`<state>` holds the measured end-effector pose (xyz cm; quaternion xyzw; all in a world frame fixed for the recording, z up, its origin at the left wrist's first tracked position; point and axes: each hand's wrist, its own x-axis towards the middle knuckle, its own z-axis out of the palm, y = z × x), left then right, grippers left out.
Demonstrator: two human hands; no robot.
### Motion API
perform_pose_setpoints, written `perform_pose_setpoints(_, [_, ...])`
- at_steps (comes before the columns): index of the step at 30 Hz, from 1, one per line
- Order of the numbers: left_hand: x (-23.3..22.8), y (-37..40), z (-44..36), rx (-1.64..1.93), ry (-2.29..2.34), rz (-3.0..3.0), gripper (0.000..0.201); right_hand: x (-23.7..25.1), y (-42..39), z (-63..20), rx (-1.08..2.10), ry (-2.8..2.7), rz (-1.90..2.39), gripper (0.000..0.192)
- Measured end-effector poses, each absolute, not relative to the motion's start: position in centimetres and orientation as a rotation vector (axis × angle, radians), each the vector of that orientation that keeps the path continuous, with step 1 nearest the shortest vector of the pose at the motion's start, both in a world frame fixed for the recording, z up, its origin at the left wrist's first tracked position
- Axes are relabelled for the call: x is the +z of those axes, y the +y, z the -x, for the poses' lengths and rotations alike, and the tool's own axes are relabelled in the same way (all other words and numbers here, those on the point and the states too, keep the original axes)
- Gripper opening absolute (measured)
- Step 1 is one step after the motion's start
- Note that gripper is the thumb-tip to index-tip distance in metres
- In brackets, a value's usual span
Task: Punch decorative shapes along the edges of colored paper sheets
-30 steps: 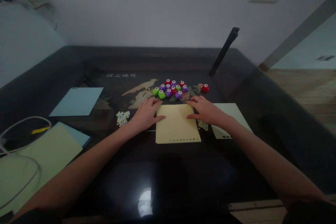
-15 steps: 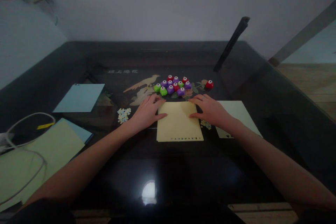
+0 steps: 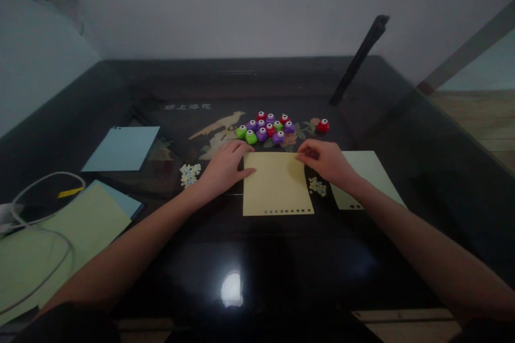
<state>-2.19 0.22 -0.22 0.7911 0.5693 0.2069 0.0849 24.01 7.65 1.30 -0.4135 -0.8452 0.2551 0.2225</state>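
Note:
A pale yellow paper sheet lies flat on the black table, with a row of small punched holes along its near edge. My left hand rests flat on the sheet's left edge, fingers spread. My right hand touches the sheet's far right corner with curled fingers; whether it pinches the corner I cannot tell. Just beyond the sheet sits a cluster of small green, purple and red craft punches, and one red punch stands apart to the right.
Small piles of punched paper bits lie left and right of the sheet. A light green sheet lies at right. Blue sheets, another green sheet and a white cable lie at left. A black bar leans at the back.
My right hand has lifted off the yellow sheet's right side and drawn its fingers in at the far right corner. The view has shifted slightly. My left hand stays put.

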Motion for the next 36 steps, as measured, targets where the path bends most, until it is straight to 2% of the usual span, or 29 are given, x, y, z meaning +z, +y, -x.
perform_pose_setpoints(6, [0.5,0.7,2.5,0.864,1.605,-1.879,0.039,2.5,8.1,-24.6,1.047,-2.148,1.189,0.017])
perform_pose_setpoints(11, [0.7,0.7,2.5,0.869,1.309,-1.564,0.02,3.1,8.7,-25.4,1.154,-2.011,1.172,0.018])
perform_pose_setpoints(20, [2.2,-0.1,1.8,0.801,1.379,-1.614,0.019,4.1,9.1,-26.0,1.189,-1.824,1.161,0.016])
perform_pose_setpoints(25, [2.6,-0.2,1.7,0.854,1.41,-1.567,0.018,4.0,9.1,-26.1,1.36,-1.744,1.123,0.022])
perform_pose_setpoints(32, [2.6,-0.3,1.6,0.981,1.438,-1.52,0.016,4.3,8.2,-25.9,1.682,-2.045,1.058,0.027])
perform_pose_setpoints(36, [2.4,-0.1,1.7,0.957,1.398,-1.527,0.018,4.0,8.2,-25.9,1.688,-2.153,1.068,0.027])
